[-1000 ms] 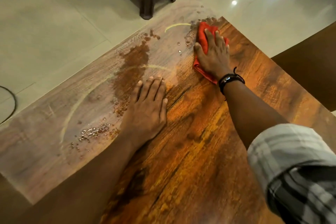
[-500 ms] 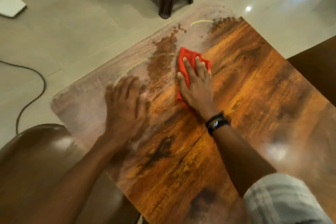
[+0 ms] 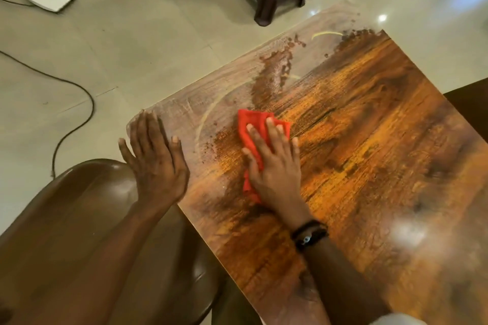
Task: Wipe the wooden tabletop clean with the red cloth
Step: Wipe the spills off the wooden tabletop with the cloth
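The right hand [image 3: 274, 166] lies flat, fingers straight and spread, pressing the red cloth [image 3: 250, 121] onto the wooden worktop [image 3: 369, 126] towards its left side (the cloth is partly hidden under the palm). The left hand [image 3: 155, 158], fingers straight and holding nothing, rests on the worktop's near-left corner. A pale dusty film [image 3: 211, 95] covers the far-left strip. The surface to the right of the cloth shows glossy grain.
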`<state>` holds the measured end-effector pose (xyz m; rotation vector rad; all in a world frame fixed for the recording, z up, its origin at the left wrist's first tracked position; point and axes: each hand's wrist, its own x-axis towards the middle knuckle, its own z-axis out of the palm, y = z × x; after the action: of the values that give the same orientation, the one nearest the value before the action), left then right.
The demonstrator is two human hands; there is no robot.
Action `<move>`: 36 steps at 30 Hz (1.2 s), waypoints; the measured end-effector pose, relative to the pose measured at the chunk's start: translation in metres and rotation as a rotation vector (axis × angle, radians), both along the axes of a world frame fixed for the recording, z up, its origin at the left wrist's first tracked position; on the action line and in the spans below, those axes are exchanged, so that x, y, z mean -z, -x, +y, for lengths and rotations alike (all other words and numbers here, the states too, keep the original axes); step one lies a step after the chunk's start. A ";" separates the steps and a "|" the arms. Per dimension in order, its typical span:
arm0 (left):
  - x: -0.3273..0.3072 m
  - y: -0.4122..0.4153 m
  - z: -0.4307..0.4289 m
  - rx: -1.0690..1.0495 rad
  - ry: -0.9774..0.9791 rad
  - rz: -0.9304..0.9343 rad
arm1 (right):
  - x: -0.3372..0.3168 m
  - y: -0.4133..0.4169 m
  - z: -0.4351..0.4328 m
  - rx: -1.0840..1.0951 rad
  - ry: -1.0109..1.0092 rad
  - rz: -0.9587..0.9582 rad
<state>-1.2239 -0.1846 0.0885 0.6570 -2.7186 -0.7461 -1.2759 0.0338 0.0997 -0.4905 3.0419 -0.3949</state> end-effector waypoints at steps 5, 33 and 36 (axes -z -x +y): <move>0.004 0.003 0.001 -0.057 -0.003 0.044 | -0.011 0.114 0.065 0.258 0.068 -0.045; -0.008 -0.012 -0.052 -0.136 -0.805 0.262 | 0.002 -0.019 -0.184 -0.201 0.090 -0.013; -0.011 -0.010 -0.053 -0.185 -0.863 0.204 | -0.001 0.018 -0.219 -0.161 0.082 -0.064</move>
<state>-1.2138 -0.2377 0.0991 0.9055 -2.0300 -1.8281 -1.2938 -0.1847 0.1011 -0.7074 2.9074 -0.5169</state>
